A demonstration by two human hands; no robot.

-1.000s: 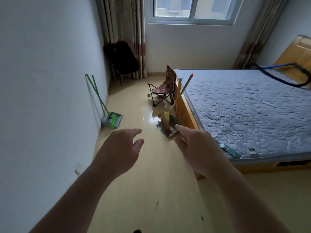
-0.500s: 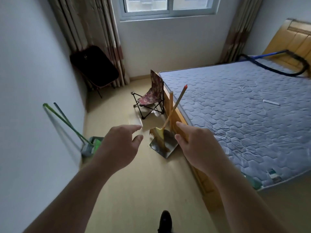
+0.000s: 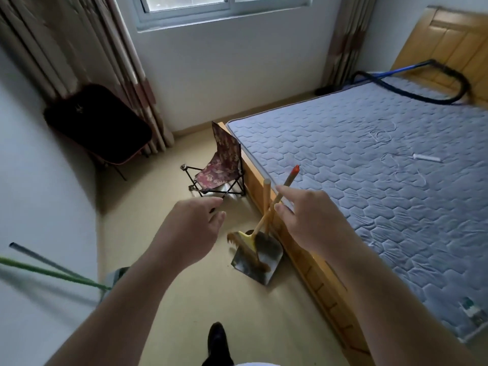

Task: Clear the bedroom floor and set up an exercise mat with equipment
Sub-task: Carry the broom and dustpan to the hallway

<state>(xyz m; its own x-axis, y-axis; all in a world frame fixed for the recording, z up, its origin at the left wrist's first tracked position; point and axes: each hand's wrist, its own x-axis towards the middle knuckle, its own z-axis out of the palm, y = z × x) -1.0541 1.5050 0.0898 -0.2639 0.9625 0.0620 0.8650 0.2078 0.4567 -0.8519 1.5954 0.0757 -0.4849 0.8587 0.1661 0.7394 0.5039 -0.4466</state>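
Reaching in open and empty, left hand point(image 3: 188, 233) and right hand point(image 3: 313, 220) could topple the broom point(image 3: 290, 178) leaning against the bed point(image 3: 343, 143).

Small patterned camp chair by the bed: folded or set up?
Set up. The camp chair stands on its crossed legs, seat spread, backrest upright.

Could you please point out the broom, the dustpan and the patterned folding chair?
broom point(image 3: 290, 178), head view, on its wooden handle.
dustpan point(image 3: 272, 257), head view, on its metal pan.
patterned folding chair point(image 3: 227, 151), head view, on its backrest.
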